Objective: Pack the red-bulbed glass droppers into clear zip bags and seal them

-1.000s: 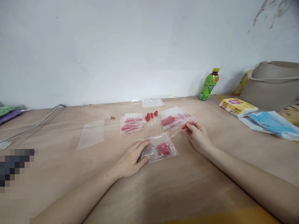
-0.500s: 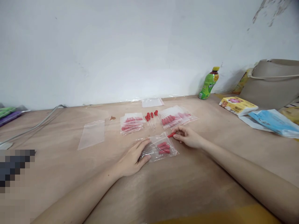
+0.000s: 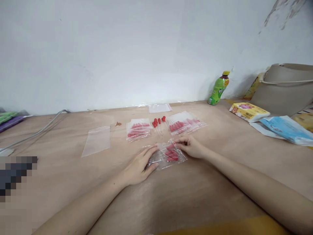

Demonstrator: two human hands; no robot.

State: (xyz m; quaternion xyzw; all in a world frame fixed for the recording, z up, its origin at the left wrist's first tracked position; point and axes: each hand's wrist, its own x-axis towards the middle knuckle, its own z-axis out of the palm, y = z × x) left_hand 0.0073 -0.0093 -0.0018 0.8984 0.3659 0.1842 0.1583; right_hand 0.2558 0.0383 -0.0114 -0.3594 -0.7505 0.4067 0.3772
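**A:** What was the surface like?

**B:** Brown-covered worktop, bit glossy, pushed up to a plain whitish wall with dark smears top right. Yellow patch along the near edge.

**A:** And the bag?

**B:** The clear zip bag lay flat mid-worktop, red-bulbed droppers inside, bulbs toward the right end. Left hand was laid over its other end, fingers spread, covering part of it. Right hand had its fingers bunched at the mouth by the topmost bulb; couldn't tell if they gripped anything.

**A:** Much clutter?

**B:** Loose droppers just beyond, between two piles of filled bags, left pile and right pile. A flat bag sat off left, near a grey cable. Over right: green drink bottle, yellow tissue pack, blue packet, big beige container.
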